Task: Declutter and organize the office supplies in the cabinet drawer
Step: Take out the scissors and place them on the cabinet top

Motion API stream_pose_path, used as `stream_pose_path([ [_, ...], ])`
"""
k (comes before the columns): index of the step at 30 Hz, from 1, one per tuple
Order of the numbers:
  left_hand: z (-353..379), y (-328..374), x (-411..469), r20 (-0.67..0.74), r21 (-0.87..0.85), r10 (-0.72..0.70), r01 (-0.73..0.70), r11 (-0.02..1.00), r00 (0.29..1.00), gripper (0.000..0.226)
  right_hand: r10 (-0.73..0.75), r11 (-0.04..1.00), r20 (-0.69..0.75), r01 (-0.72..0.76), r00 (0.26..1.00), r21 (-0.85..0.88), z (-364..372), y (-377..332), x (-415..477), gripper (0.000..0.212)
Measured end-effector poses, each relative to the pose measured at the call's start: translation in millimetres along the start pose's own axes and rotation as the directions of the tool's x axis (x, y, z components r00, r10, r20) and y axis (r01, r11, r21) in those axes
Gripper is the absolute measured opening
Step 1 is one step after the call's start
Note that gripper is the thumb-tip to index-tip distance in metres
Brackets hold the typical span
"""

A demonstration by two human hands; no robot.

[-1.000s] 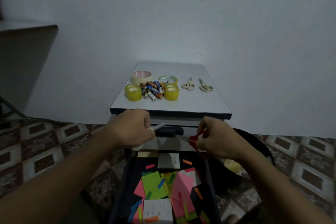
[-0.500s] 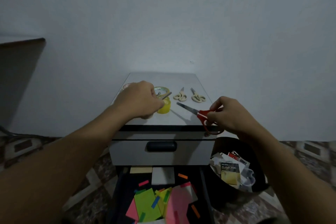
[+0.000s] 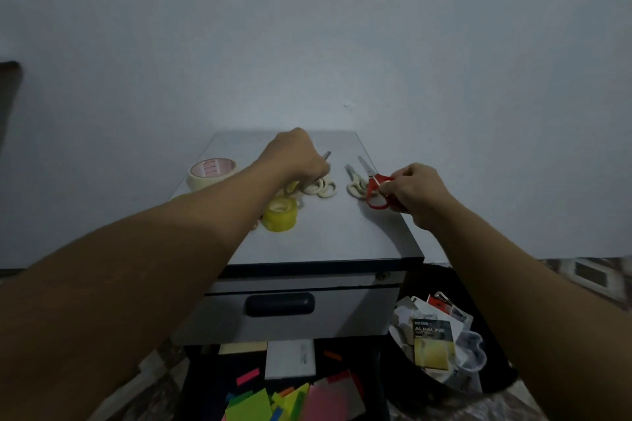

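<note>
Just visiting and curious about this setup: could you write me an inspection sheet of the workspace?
Surface: grey cabinet top, top drawer shut.
Job's things: red scissors, cream scissors, second cream pair, masking tape, yellow tape on top; sticky notes in open drawer below.
Clutter: battery packaging in bin, right.
Hands: left hand grips cream scissors; right hand fingers pinch red scissors.
Cables: nothing seen.
Surroundings: bare wall, tiled floor.

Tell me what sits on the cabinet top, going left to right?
Big pale tape roll → yellow tape roll → cream scissors by the left hand → second cream scissors → red scissors → right hand.
</note>
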State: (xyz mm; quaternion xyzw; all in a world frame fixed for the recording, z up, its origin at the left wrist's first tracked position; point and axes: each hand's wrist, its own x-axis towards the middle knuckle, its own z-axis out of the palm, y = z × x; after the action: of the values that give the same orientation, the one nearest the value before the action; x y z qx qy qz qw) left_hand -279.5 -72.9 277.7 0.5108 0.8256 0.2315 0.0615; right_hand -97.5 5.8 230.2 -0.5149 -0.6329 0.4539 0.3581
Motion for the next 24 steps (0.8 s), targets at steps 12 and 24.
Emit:
stream_pose_path([
  [12, 50.1, -1.9, 71.1, 0.021, 0.16, -0.024, 0.02, 0.987, 0.999, 0.028, -0.136, 0.942, -0.018, 0.124, 0.991, -0.312, 32.1, 1.8, 52.8, 0.024],
  [24, 57.1, -0.8, 73.4, 0.046, 0.189, -0.022, 0.013, 0.982, 0.999, 0.03, -0.135, 0.799, 0.039, 0.132, 0.99, -0.587, 35.3, -1.8, 64.7, 0.034],
])
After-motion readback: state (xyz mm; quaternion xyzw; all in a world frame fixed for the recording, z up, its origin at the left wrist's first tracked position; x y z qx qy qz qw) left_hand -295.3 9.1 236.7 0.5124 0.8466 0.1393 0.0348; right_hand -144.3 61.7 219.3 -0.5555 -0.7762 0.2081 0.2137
